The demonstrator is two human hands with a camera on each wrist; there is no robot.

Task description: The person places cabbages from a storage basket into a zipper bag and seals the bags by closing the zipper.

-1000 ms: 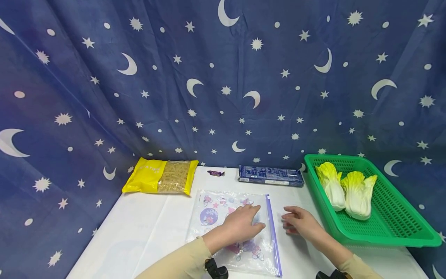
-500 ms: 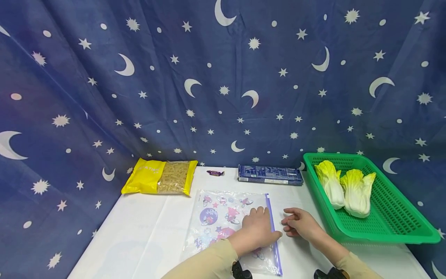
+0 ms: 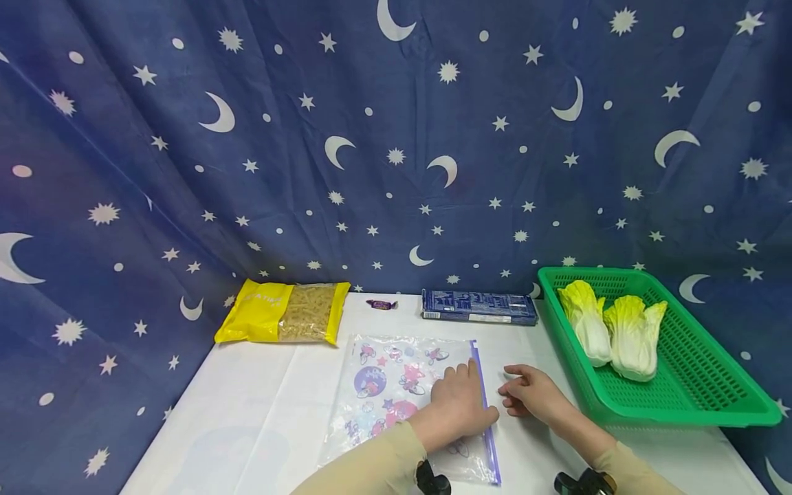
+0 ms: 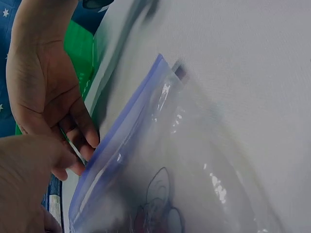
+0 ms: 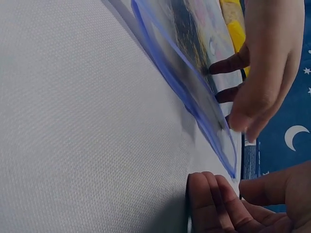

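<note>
A clear zip bag (image 3: 371,395) printed with pink and purple cartoon figures lies flat on the white table. Its purple zip edge (image 3: 490,436) runs along the right side; in the right wrist view the two edges (image 5: 165,73) stand slightly apart. My left hand (image 3: 456,405) lies over the bag close to that edge, fingertips touching the plastic film. Just right of the edge, my right hand (image 3: 537,397) hovers at or on the tabletop with loosely bent fingers, holding nothing. In the left wrist view the right hand (image 4: 46,92) is behind the zip strip.
At the back left lies a yellow pasta packet (image 3: 281,313). A small purple wrapped candy (image 3: 381,304) and a flat dark blue packet (image 3: 479,307) lie along the back. On the right, a green basket (image 3: 711,375) holds two cabbages (image 3: 634,340). A starry curtain (image 3: 396,137) hangs behind.
My left hand has moved right across the bag to its zip edge, then stayed there nearly still. The right hand has hardly moved.
</note>
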